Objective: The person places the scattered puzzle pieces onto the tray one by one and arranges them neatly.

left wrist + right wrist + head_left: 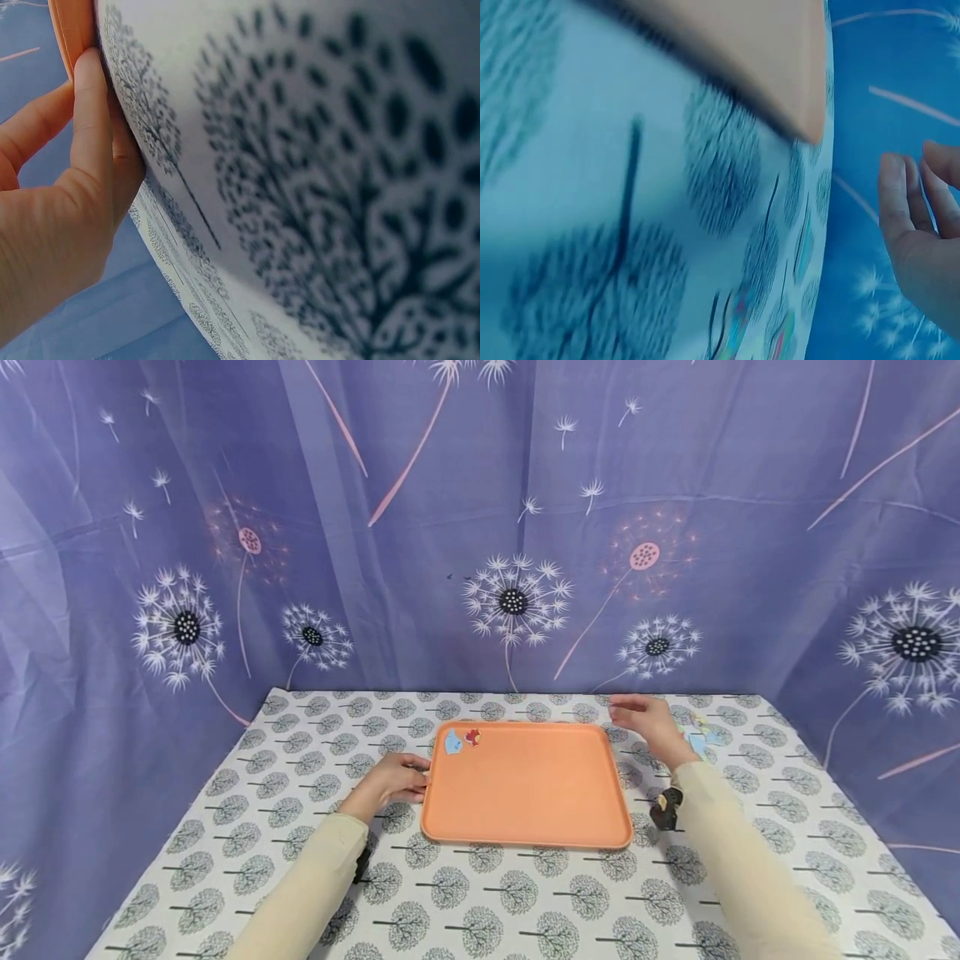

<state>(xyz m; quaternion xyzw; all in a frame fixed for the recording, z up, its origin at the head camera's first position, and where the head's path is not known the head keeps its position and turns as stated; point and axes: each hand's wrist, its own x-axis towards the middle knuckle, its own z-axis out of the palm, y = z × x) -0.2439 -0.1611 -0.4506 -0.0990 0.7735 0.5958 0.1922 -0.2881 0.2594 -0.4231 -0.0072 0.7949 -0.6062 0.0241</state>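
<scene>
Head view: an orange tray (528,789) lies toward the far edge of the desk (480,931); the left hand (396,779), fingers extended, touches its left edge; the right hand (651,725), loose-fingered and empty, is near its far-right corner.

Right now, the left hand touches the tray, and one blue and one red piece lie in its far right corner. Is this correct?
No: in the head view, the blue piece and red piece lie in the far left corner of the tray. The rest stands.
</scene>
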